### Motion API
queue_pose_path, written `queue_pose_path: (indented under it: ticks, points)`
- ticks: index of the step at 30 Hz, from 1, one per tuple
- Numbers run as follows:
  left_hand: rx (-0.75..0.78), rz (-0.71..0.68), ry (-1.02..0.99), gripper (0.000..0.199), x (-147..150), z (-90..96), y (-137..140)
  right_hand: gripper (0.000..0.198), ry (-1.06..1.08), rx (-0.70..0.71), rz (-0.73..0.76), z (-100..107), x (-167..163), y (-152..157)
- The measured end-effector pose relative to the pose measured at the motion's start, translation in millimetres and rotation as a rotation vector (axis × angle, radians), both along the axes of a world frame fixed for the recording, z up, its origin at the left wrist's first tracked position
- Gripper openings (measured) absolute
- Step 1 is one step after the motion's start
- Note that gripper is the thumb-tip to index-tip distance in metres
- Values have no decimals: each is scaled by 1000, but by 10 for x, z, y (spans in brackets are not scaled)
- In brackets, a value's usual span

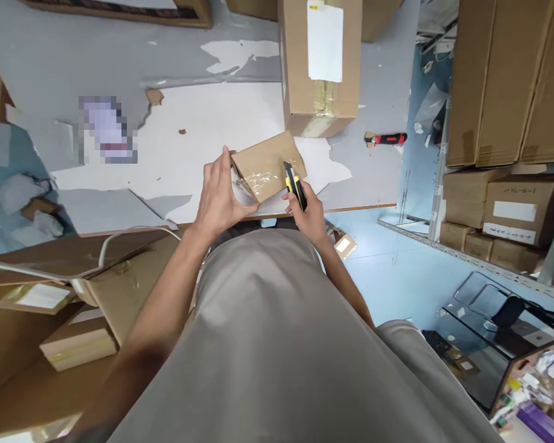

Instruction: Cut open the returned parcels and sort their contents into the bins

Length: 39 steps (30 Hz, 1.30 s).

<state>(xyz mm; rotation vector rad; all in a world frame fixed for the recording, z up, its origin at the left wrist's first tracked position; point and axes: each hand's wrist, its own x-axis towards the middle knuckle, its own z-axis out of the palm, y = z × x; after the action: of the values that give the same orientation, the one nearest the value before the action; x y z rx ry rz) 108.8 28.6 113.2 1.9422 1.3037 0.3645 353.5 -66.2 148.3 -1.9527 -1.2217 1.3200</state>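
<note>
Here, the left hand [216,198] holds a carton [263,161] (contents unclear), the right [310,215] a cutter [293,182].

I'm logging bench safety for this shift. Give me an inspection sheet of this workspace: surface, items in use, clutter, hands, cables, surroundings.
Surface: grey table covering torn, white layer exposed.
Items in use: small brown box with glossy clear tape; yellow-and-black cutter, its tip over the box, contact unclear.
Clutter: large taped carton with white label; red-and-black-handled tool; cardboard scrap.
Hands: left hand holds the box's left end; right hand grips the cutter.
Cables: white cord-like loop at the large open carton; cannot tell whether it is a cable.
Surroundings: boxes inside that open carton, lower left; shelved cartons at right; pale blue floor.
</note>
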Motion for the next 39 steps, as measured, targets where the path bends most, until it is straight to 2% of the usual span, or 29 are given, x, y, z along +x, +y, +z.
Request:
queue_pose_path:
  ticks: [3,6,8,11,15,17,22,30,35,39]
  points:
    - [-41,25,-73,147,-53,-210,-98,64,-173,-12,196,180,-113,11]
    - [-85,53,-134,147,-95,-370,-132,65,-329,-46,356,207,-261,65]
    - [-130,58,-187,139,-132,-389,-111,65,-386,-48,402,189,-356,85]
    - [-214,95,-285,112,-166,-331,-18,67,-445,-53,432,187,-465,75]
    - [-273,253,-388,58,-126,-248,161,72,-509,-59,468,281,-566,47]
    - [-282,301,-418,46,-96,-232,237,73,-538,-66,476,346,-624,53]
    - [-312,297,-457,43,-88,-246,337,71,-631,-130,501,484,-831,134]
    - [-289,290,-570,40,-72,-350,366,71,-919,-367,554,730,-1249,335]
    - [-255,297,-516,48,-40,-369,406,75,-959,-416,587,876,-1386,475]
    - [-236,308,-482,58,-31,-422,402,73,-954,-497,642,954,-1362,437]
